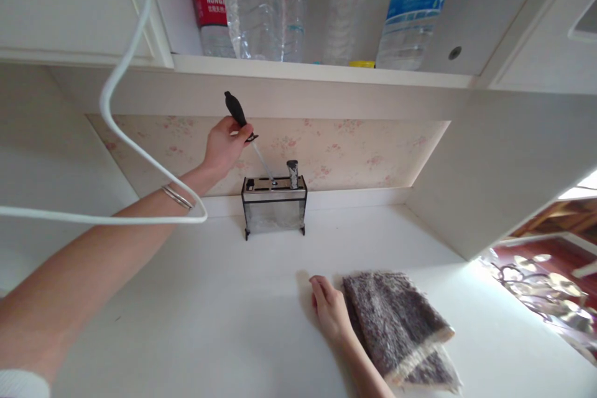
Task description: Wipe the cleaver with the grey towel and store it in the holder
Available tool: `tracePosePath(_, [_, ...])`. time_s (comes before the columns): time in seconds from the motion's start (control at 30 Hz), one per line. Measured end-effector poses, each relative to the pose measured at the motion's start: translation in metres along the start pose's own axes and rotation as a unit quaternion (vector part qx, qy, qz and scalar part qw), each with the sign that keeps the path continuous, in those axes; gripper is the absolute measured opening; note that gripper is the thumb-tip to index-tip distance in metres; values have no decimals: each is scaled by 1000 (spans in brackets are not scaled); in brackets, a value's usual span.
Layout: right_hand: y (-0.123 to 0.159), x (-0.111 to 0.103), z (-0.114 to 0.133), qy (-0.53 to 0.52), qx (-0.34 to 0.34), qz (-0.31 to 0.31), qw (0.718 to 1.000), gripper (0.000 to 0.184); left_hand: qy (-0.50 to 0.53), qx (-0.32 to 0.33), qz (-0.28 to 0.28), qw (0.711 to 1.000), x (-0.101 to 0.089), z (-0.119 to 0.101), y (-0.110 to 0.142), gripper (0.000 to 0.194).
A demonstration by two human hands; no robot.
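My left hand [226,144] is closed around the lower handle of a black-handled tool [236,109] with a thin metal shaft. The shaft slants down to the slotted top of a knife block [275,194], its tip at or in a middle slot. Clear sides and black feet show on the block, which stands on the white counter near the back wall. Another handle [293,173], dark and silvery, stands upright in its right side. Resting on the counter, my right hand [330,309] has its fingers curled, with nothing visible in them. It lies beside a folded grey-brown fuzzy cloth [396,320].
A white cable [125,130] hangs at the left, crossing in front of my left forearm. Overhead, an open cabinet shelf [298,74] holds several plastic bottles [415,6]. White panels [504,168] close in both sides. Metal items [550,286] appear beyond the right edge.
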State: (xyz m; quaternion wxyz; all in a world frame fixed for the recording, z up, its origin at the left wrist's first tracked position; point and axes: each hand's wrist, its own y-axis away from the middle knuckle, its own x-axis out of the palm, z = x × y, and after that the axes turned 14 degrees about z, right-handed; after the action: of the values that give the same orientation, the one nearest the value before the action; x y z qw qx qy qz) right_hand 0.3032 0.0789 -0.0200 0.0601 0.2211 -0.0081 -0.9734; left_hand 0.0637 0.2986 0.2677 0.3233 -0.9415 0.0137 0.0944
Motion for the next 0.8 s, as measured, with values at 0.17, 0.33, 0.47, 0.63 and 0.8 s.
tracePosePath(0.17, [-5, 2, -2, 26, 2, 1, 1000, 43, -55, 7, 35, 998, 20, 1, -24, 23])
tracePosePath(0.33, [-8, 3, -3, 31, 15, -21, 999, 42, -150, 43, 93, 983, 47, -8, -49, 17])
tracePosePath(0.47, [-8, 3, -1, 41, 19, -25, 999, 42, -141, 32, 55, 988, 52, 10, -48, 18])
tracePosePath(0.63, [-10, 5, 0, 86, 22, -24, 996, 44, -178, -42, 96, 978, 47, 54, -18, 21])
tracePosePath(0.8, [-13, 7, -2, 112, 32, -25, 993, 43, -202, -82, 186, 958, 51, 88, 17, 19])
